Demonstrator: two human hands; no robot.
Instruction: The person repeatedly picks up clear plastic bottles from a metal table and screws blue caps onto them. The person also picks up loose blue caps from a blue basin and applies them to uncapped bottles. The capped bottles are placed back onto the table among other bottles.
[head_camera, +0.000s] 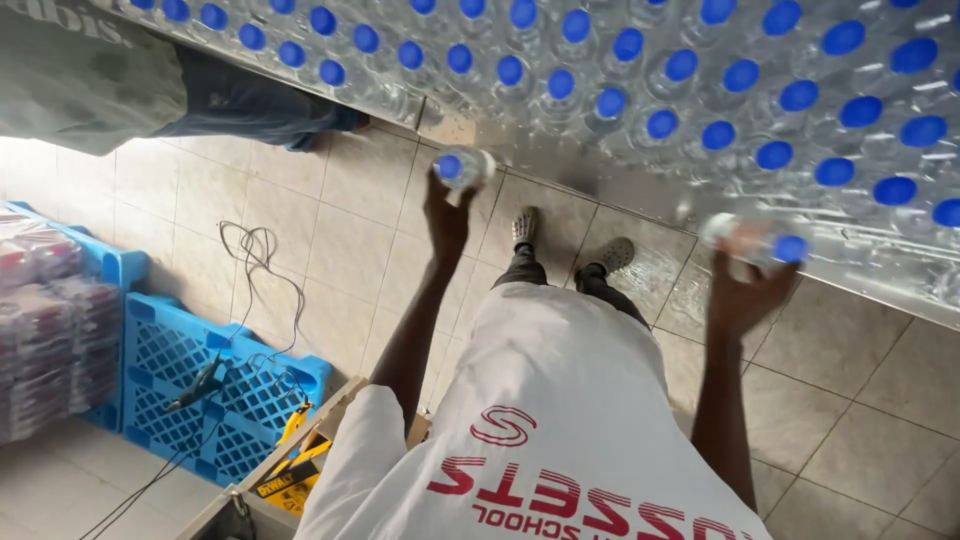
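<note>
Blue pallet (190, 375) lies on floor tiles far left. Left hand (447, 215) clamped on bottle (462, 167), cap facing camera, just off the conveyor table's (640, 195) edge. Right hand (745, 290) fingers wrapped round 2nd bottle (755, 243), held sideways at the rim beside massed blue-capped bottles (700, 90).

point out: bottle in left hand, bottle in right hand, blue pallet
bottle in left hand (470, 165), head view, on its clear body beside the blue cap.
bottle in right hand (752, 242), head view, on its clear body above the fingers.
blue pallet (165, 350), head view, on its open lattice top.
</note>
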